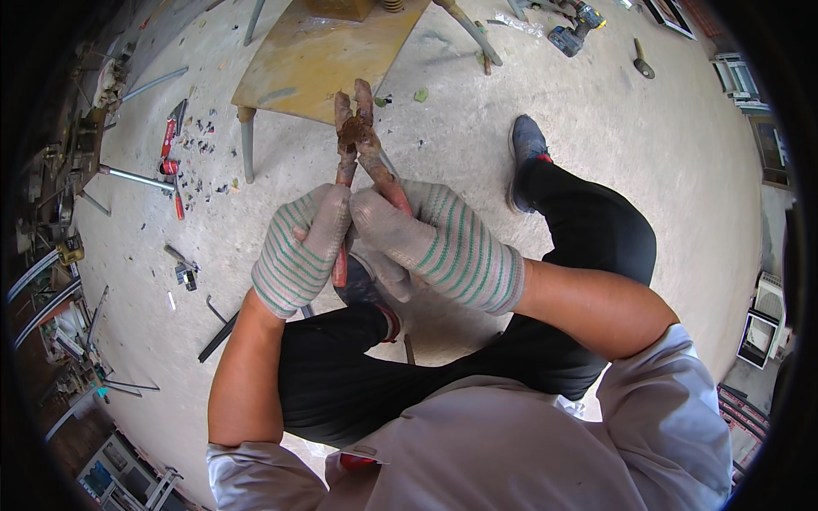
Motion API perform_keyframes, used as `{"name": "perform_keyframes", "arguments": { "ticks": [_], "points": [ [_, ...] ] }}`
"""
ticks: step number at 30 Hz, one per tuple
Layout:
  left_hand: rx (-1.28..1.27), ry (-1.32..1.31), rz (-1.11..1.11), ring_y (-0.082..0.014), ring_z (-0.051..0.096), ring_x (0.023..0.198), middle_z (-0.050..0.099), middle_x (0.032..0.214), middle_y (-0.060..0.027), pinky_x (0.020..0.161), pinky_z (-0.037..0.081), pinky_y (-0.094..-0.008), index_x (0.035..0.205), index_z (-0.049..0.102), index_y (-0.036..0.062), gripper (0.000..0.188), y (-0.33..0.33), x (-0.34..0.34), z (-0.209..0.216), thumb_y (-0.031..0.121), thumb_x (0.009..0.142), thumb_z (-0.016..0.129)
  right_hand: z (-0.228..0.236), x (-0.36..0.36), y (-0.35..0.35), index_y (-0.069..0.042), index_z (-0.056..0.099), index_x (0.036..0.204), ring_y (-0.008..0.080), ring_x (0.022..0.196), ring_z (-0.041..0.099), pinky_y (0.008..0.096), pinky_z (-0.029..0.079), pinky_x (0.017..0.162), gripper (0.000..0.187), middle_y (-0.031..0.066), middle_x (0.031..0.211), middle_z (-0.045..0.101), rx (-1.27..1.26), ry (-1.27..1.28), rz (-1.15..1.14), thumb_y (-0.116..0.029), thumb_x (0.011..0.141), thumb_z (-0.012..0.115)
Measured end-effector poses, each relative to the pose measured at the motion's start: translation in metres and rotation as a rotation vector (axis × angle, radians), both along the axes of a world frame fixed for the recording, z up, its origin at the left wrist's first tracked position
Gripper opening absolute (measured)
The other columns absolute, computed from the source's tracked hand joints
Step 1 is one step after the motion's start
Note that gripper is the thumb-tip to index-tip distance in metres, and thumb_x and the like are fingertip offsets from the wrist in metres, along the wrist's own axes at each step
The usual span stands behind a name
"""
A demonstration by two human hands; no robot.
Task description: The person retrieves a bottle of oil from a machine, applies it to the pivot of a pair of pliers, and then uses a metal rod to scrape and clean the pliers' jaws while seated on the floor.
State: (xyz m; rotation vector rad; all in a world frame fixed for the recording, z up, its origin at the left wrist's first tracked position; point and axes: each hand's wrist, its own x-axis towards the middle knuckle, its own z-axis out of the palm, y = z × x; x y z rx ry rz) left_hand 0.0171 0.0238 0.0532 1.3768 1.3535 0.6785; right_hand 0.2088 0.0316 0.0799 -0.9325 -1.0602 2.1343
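Rusty pliers (351,134) with worn red handles point away from me, their brown, flaking jaws parted. My left hand (300,247), in a grey knit glove with green stripes, is closed around the left handle, whose red end pokes out below the thumb. In a matching glove, my right hand (439,241) grips the right handle with the thumb laid along it. The two thumbs come close together below the pivot. Just beyond the jaws stands a low, yellowish table (328,64) on metal legs.
A cordless drill (576,32) and a hammer (642,61) lie on the floor at the far right. To the left are a red tool (169,149), scattered dark scraps and a black bar (219,337). Metal frames and parts line both sides. My shoe (527,153) rests on the concrete.
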Motion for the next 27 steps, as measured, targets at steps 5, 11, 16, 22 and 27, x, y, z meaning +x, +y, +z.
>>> {"name": "perform_keyframes", "arguments": {
  "ticks": [5,11,16,22,27],
  "points": [
    [-0.072,0.001,0.005,-0.0111,0.05,0.048,0.055,0.058,-0.0035,0.05,0.042,-0.0273,0.084,0.06,0.0016,0.038,0.001,-0.002,0.003,0.028,0.107,0.045,-0.003,0.001,0.0,-0.004,0.06,0.087,0.0069,0.048,0.046,0.0248,0.04,0.044,0.039,-0.0013,0.059,0.052,-0.001,-0.026,0.004,-0.04,0.101,0.057],
    [0.005,0.012,0.001,-0.0104,0.05,0.041,0.053,0.054,-0.0029,0.044,0.04,-0.0262,0.082,0.059,0.001,0.041,0.003,-0.003,0.004,0.031,0.106,0.047,-0.021,0.005,0.001,-0.002,0.06,0.099,0.0079,0.062,0.053,0.0254,0.046,0.056,0.032,-0.0009,0.071,0.057,0.037,-0.025,0.003,-0.034,0.101,0.058],
    [-0.083,0.006,0.051,-0.0107,0.047,0.035,0.053,0.055,-0.0027,0.038,0.036,-0.0247,0.085,0.057,0.0021,0.038,0.0,0.003,0.011,0.033,0.105,0.048,-0.026,0.0,-0.004,-0.001,0.059,0.109,0.0139,0.084,0.064,0.0282,0.054,0.078,0.03,0.0065,0.091,0.065,-0.125,0.094,-0.028,-0.03,0.101,0.058],
    [-0.058,-0.016,0.078,-0.0103,0.048,0.036,0.053,0.056,-0.0032,0.038,0.038,-0.0255,0.085,0.058,0.0022,0.035,0.0,0.003,0.013,0.029,0.105,0.05,-0.022,0.002,-0.002,-0.002,0.055,0.119,0.0216,0.098,0.067,0.0362,0.054,0.092,0.033,0.0109,0.109,0.065,-0.332,0.273,0.018,-0.03,0.102,0.056],
    [-0.035,-0.05,0.142,-0.009,0.053,0.043,0.057,0.059,-0.0029,0.043,0.043,-0.0264,0.089,0.064,0.0009,0.028,0.0,0.006,0.013,0.025,0.101,0.059,-0.027,0.003,-0.001,-0.005,0.044,0.139,0.0237,0.104,0.065,0.0442,0.05,0.098,0.048,0.0097,0.118,0.062,-0.411,0.439,0.034,-0.032,0.101,0.057]
  ]
}}
